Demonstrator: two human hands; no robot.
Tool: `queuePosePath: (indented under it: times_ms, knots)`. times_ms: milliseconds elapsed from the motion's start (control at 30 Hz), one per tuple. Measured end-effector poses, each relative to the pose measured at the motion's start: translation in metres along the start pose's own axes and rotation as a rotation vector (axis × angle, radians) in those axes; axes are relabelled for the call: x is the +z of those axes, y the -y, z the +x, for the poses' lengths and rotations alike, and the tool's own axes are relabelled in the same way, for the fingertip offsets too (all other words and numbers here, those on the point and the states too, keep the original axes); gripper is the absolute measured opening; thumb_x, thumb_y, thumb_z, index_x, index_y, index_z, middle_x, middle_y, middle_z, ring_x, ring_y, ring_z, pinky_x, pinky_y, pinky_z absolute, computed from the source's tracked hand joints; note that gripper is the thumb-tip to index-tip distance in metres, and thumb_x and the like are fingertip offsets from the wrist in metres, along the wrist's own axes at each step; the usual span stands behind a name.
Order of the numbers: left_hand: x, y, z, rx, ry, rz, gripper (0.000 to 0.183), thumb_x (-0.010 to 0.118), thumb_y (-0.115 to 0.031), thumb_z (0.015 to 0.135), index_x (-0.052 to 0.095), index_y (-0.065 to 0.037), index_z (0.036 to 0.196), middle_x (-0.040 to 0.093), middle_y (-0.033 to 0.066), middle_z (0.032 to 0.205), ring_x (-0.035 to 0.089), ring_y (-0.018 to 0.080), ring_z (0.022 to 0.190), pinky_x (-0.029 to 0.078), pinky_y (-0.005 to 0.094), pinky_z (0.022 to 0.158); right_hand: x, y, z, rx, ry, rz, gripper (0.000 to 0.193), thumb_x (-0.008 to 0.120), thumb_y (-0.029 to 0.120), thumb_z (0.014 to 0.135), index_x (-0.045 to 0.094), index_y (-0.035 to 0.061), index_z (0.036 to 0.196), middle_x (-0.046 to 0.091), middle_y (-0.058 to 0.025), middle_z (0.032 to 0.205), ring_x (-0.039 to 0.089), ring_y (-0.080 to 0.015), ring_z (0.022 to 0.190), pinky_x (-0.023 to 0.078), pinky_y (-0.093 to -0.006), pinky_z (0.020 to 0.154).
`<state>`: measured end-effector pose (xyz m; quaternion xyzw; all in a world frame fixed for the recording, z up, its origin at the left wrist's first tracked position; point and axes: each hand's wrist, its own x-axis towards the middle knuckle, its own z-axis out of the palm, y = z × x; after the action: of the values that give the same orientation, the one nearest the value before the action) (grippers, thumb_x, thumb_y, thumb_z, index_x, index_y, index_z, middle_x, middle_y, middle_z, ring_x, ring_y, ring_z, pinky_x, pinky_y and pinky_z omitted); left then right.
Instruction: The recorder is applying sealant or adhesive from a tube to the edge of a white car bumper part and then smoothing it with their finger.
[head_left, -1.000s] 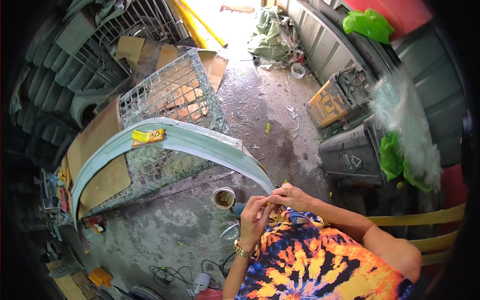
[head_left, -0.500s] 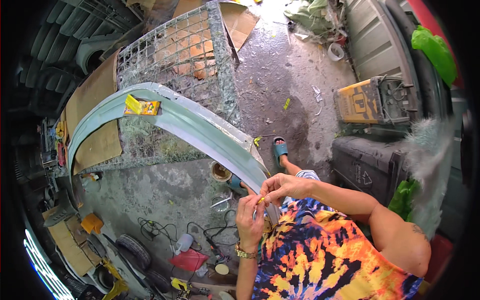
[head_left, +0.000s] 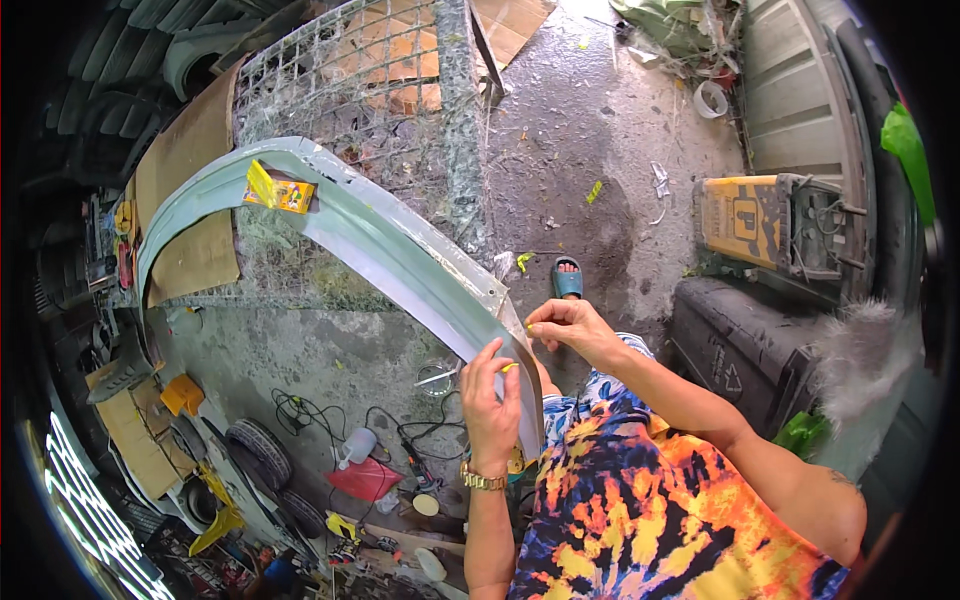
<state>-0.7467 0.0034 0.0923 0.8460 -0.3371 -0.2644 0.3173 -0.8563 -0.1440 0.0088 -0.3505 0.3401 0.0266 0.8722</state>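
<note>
Yellow small piece (head_left: 510,367): holding it in left hand (head_left: 489,408), pinching right hand (head_left: 572,325) narrow near pale-green curved panel (head_left: 400,255).

Your left hand (head_left: 490,408) holds a yellow bit (head_left: 510,367) at its fingertips; your right hand (head_left: 568,327) is near it, by the curved panel (head_left: 390,250). An orange packet (head_left: 292,196) lies on the panel.

pale green panel (head_left: 400,258), tie-dye shirt (head_left: 660,500) (orange, navy)
</note>
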Motion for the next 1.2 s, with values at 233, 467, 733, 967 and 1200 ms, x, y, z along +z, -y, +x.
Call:
queuePosePath:
  times_ms: [233,467,733,967,1200]
  knots:
    - [0.019,0.018,-0.001,-0.004,0.027,0.055,0.012,0.063,-0.01,0.089,0.062,-0.004,0.099,0.05,0.0172,0.142,0.047,0.0364,0.128,0.036,0.0458,0.107,0.022,-0.021,0.03,-0.163,-0.129,-0.066,0.017,0.069,0.014,0.09,0.066,0.0002,0.1,0.066,-0.0009,0.09,0.059,-0.0062,0.08,0.049,-0.0236,0.07]
    - [0.008,0.03,0.004,0.058,0.087,0.104,0.012,0.062,-0.013,0.089,0.063,-0.004,0.098,0.047,0.0176,0.145,0.043,0.0369,0.133,0.033,0.0471,0.108,0.039,-0.023,0.037,-0.24,-0.208,-0.245,0.014,0.068,0.012,0.09,0.067,-0.0002,0.098,0.066,-0.001,0.083,0.059,-0.0063,0.078,0.048,-0.0226,0.07]
    - [0.016,0.032,0.001,0.069,0.05,-0.014,0.013,0.063,-0.011,0.089,0.063,-0.003,0.099,0.047,0.0175,0.145,0.044,0.0372,0.132,0.035,0.0471,0.107,0.037,-0.02,0.029,-0.26,-0.3,-0.275,0.015,0.07,0.012,0.09,0.066,-0.0005,0.098,0.068,-0.0024,0.087,0.061,-0.0067,0.079,0.051,-0.0234,0.071]
    - [0.012,0.039,0.003,0.105,0.071,-0.022,0.014,0.063,-0.009,0.088,0.06,-0.001,0.1,0.047,0.0183,0.144,0.045,0.0371,0.131,0.036,0.047,0.107,0.05,-0.024,0.027,-0.312,-0.357,-0.442,0.014,0.07,0.011,0.089,0.067,0.0003,0.098,0.068,-0.004,0.089,0.062,-0.0077,0.079,0.051,-0.0237,0.071]
    - [0.007,0.042,0.004,0.175,0.084,0.162,0.012,0.059,-0.011,0.09,0.059,-0.003,0.099,0.048,0.0157,0.144,0.043,0.0343,0.134,0.035,0.0478,0.107,0.051,-0.018,0.031,-0.328,-0.319,-0.573,0.013,0.069,0.01,0.09,0.069,0.0013,0.099,0.067,-0.0031,0.091,0.061,-0.008,0.08,0.049,-0.025,0.071]
